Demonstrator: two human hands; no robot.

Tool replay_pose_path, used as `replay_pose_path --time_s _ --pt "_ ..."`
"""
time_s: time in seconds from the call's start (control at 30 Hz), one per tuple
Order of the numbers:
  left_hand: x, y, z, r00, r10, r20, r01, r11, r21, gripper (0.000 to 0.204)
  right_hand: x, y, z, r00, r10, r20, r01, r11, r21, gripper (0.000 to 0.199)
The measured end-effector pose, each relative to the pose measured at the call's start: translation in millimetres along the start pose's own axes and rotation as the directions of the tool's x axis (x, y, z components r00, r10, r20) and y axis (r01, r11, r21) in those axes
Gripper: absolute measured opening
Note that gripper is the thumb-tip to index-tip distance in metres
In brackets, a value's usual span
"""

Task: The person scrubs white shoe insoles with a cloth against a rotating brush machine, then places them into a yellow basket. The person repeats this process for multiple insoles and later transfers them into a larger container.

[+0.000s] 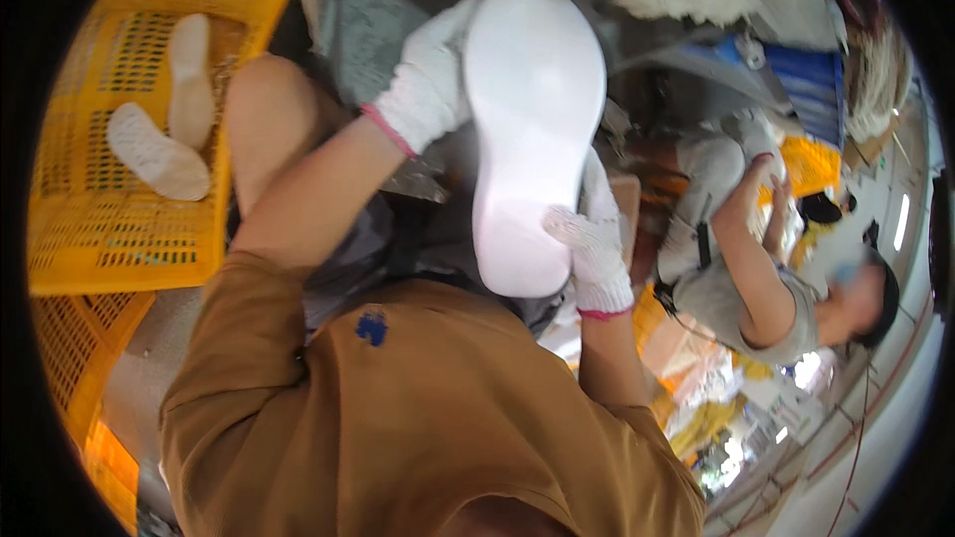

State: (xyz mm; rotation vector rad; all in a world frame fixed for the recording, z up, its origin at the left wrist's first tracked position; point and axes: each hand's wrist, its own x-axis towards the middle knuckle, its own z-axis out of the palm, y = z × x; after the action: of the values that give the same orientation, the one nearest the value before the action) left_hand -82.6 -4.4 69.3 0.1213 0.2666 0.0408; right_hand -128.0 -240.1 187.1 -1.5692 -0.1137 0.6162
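A smooth white shoe sole (532, 139) stands upright, flat face toward the camera, gripped at both ends.

Both hands wear white knit gloves with pink cuffs. The left hand (430, 75) is raised high, fingers curled over the upper left edge of a white sole (527, 129), palm against its side. Its bare forearm slants down and left to a bent elbow in a short brown sleeve. The right hand (595, 244) sits lower, gripping the sole's lower right edge, thumb on the face and fingers behind. The right forearm rises almost straight from below, wrist slightly bent inward
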Motion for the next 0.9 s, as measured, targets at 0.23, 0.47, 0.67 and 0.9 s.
replay_pose_path --time_s 0.23,0.47,0.67,0.9 --pt "-96.0 42.6 30.4 0.912 0.084 0.402 -0.411 0.204 0.889 0.027 -70.8 11.4 -118.4 0.960 0.162 -0.230 -0.222 0.938 -0.267 0.071" --pt "-166.5 288.0 -154.1 0.248 0.937 0.246 0.278 -0.312 0.908 0.041 -198.1 141.9 -255.7 0.746 0.153 -0.648 -0.608 0.552 -0.570 0.060" --pt "-172.9 378.5 -328.7 0.156 0.923 -0.352 0.853 0.054 0.520 0.080 -234.8 144.3 -271.9 0.746 0.068 -0.663 -0.637 0.365 -0.679 0.055" --pt "-212.5 386.9 -247.4 0.397 0.811 -0.431 0.774 -0.044 0.631 0.057 -48.7 46.4 -94.3 0.971 -0.194 -0.142 -0.065 0.357 -0.932 0.043"
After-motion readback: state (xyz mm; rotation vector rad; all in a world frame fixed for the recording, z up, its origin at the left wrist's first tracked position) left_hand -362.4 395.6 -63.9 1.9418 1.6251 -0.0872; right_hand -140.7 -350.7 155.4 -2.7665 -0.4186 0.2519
